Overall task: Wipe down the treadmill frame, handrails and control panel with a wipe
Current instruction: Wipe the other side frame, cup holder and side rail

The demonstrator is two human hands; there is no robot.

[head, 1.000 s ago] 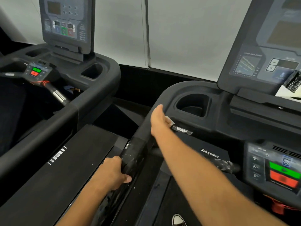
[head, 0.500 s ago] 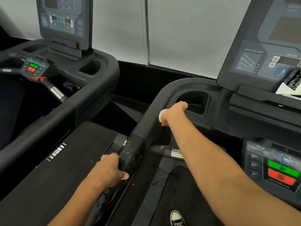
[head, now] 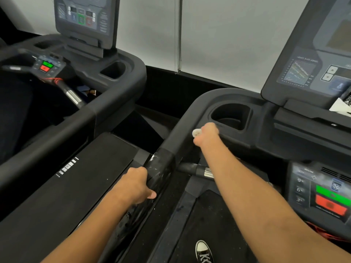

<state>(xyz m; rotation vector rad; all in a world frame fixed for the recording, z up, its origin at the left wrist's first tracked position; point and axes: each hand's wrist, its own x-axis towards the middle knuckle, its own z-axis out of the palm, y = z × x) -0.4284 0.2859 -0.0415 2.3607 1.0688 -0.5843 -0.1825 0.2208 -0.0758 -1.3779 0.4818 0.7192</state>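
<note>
I stand on a dark treadmill whose left handrail (head: 176, 137) runs from bottom centre up to the console. My right hand (head: 206, 134) grips a small white wipe (head: 196, 132) and presses it on the top of the rail, just in front of the cup holder (head: 230, 115). Lower down, my left hand (head: 136, 185) grips the glossy, plastic-wrapped part of the same rail (head: 161, 168). The tilted control panel (head: 307, 73) rises at the upper right, and a lower button pad with green and red keys (head: 328, 194) sits at the right edge.
A second treadmill (head: 79, 114) with its own console (head: 85, 19) stands to the left, its deck (head: 76, 177) close beside my rail. A short chrome grip bar (head: 201, 170) juts inward under my right arm. A white packet (head: 341, 106) lies on the console shelf. My shoe (head: 203, 251) is on the belt.
My right hand slid with the wipe up the rail from the logo area toward the cup holder. My left hand kept its grip on the wrapped rail.
</note>
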